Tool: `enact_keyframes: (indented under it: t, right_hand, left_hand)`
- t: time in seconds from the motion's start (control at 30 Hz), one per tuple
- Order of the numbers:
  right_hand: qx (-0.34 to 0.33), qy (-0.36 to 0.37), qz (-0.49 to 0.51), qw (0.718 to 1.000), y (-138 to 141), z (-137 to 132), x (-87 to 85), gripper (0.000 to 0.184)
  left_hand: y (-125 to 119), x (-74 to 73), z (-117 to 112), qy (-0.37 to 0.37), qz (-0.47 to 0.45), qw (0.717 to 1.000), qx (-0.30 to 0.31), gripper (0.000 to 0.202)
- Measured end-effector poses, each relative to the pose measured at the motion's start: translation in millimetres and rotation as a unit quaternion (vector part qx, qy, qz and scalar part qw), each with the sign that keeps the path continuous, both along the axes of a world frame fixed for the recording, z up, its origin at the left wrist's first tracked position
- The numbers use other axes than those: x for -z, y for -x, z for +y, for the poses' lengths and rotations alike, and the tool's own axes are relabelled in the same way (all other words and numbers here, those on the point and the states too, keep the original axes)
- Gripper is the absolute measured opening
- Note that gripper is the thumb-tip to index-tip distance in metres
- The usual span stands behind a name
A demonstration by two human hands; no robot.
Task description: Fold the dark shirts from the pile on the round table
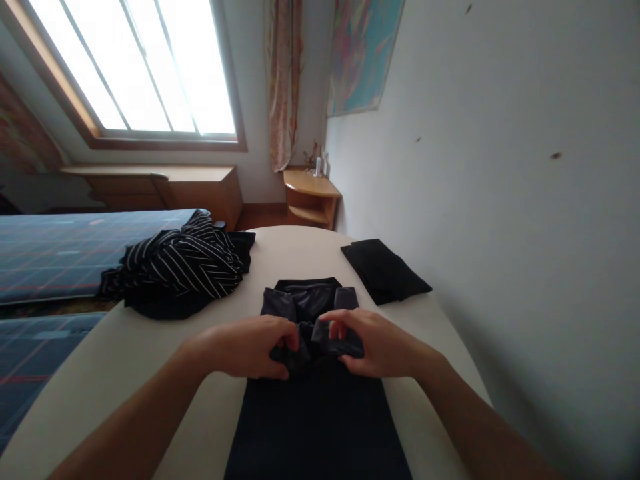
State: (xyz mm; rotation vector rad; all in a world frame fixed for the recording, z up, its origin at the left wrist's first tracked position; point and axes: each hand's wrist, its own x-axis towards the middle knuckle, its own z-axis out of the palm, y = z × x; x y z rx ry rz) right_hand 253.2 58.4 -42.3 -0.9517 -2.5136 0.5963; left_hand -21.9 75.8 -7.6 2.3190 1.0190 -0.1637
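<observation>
A dark garment (320,427) lies flat in front of me on a cream-coloured round-ended table (295,250), its lower part running out of view at the bottom. Near its far end, shinier dark-grey sleeve-like flaps are folded inward over it. My left hand (255,347) has its fingers and thumb curled around the left flap (299,360). Opposite it, my right hand (375,341) grips the right flap (350,343) between thumb and fingers. The two hands are a short way apart, both low over the cloth.
A crumpled black-and-white striped garment (187,260) is heaped at the table's left edge. Folded black cloth (387,270) lies at the back right, near the white wall (500,220). Left of the table is a blue plaid bed (65,257). A wooden corner shelf (313,183) stands behind.
</observation>
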Motion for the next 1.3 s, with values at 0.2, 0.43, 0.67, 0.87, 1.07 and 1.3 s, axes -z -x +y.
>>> enact_keyframes:
  t: [0.2,0.43,0.67,0.87,1.07,1.3]
  right_hand:
    - [-0.020,-0.040,-0.025,0.999,5.4,1.3,0.2,0.030]
    - [-0.007,-0.084,-0.055,0.995,12.0,1.1,5.3,0.032]
    - [0.028,-0.142,-0.068,0.987,25.4,1.7,17.6,0.023]
    - [0.036,-0.216,-0.084,0.972,42.7,7.7,27.4,0.025]
    - [0.045,-0.227,-0.104,0.967,52.0,19.3,33.9,0.015]
    - [0.024,-0.214,-0.019,0.976,48.5,21.1,32.7,0.011]
  left_hand:
    - [-19.5,11.9,-9.2,-0.116,0.033,0.988,-0.093,0.039]
    - [-34.0,30.4,-3.1,-0.143,0.005,0.981,-0.130,0.031]
    - [-26.0,25.0,5.1,-0.161,-0.012,0.981,-0.106,0.023]
    - [-12.9,28.0,18.3,-0.167,0.011,0.980,-0.104,0.017]
    - [-8.6,34.3,24.6,-0.154,-0.012,0.986,-0.068,0.019]
    - [-5.2,37.3,26.4,-0.140,-0.024,0.989,-0.034,0.020]
